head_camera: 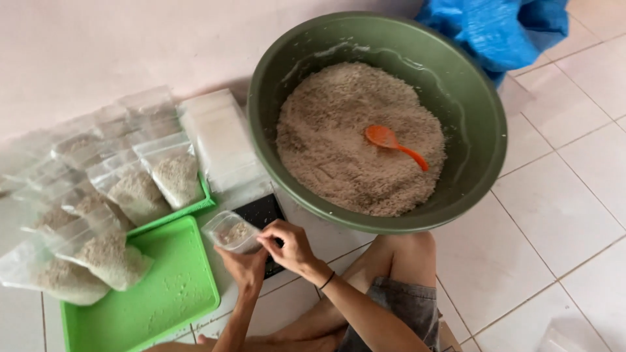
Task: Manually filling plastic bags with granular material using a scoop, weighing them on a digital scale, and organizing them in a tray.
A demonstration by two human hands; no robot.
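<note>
1. Your left hand (244, 266) and right hand (287, 246) both grip the small clear bag (229, 233) of grain, lower centre, above the black scale (262, 212).
2. Tilt it unsealed and grain spills onto the floor.
3. The leaning filled bags (124, 195) at left could slide off the green tray (163, 293).

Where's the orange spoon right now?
In the head view, the orange spoon lies on the rice inside the green basin, right of centre, well above both hands.
</note>
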